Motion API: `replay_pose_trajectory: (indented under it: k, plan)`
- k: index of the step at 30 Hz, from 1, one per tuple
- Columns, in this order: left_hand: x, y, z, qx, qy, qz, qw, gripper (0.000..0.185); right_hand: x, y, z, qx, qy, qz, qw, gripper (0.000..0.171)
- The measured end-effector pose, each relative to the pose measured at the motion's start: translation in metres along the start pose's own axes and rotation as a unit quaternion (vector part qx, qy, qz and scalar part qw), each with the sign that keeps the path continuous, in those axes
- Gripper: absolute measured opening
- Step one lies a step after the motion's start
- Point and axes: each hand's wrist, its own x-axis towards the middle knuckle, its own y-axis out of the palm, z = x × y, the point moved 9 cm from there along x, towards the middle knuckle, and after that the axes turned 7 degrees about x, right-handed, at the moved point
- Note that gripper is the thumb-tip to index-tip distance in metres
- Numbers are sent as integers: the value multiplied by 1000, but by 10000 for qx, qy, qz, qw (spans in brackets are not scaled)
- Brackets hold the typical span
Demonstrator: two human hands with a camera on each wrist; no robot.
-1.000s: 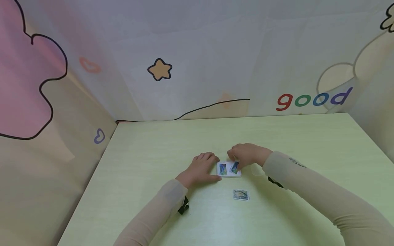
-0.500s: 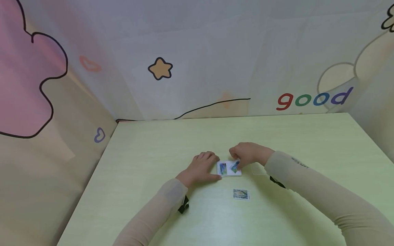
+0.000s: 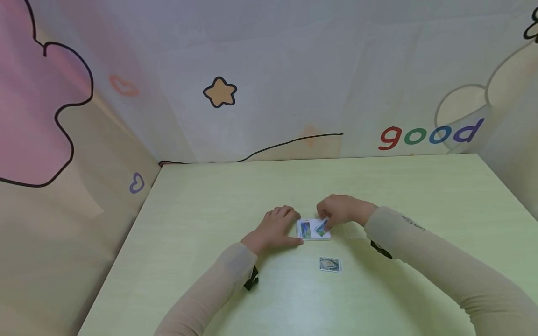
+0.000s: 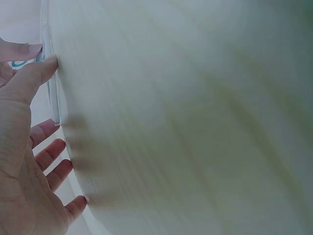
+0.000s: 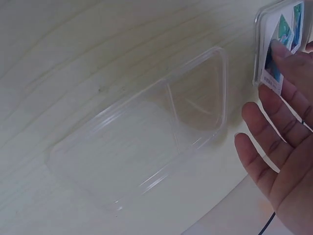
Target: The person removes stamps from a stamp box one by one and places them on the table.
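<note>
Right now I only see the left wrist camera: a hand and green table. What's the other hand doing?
Observer: The right hand pinches a card, tilted up over the box.
Operator: Are there more cards out?
Observer: One loose card lies flat on the table, nearer the person than the box.
Operator: Where's the box's top?
Observer: A clear lid lies on the table just right of the box.
</note>
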Motion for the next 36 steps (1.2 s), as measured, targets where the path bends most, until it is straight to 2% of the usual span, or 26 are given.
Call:
replay_pose_trajectory:
  k: [7, 10, 24, 31, 36]
  plan:
    - [1, 1, -1, -39, -40, 24, 10000, 60, -5, -4, 0, 161, -189, 35, 9997, 8]
    - [1, 0, 0, -55, -69, 44, 10000, 59, -6, -5, 1, 203, -300, 43, 9993, 8]
    - [0, 0, -2, -97, -64, 85, 9999, 60, -13, -4, 1, 855, -283, 68, 9959, 11]
    - [1, 1, -2, -28, -96, 87, 9999, 60, -19, -4, -4, 1755, -116, -168, 9843, 9]
    - [1, 1, -1, -22, -137, 109, 9998, 61, -23, -11, 1, 2156, -280, -435, 9751, 9]
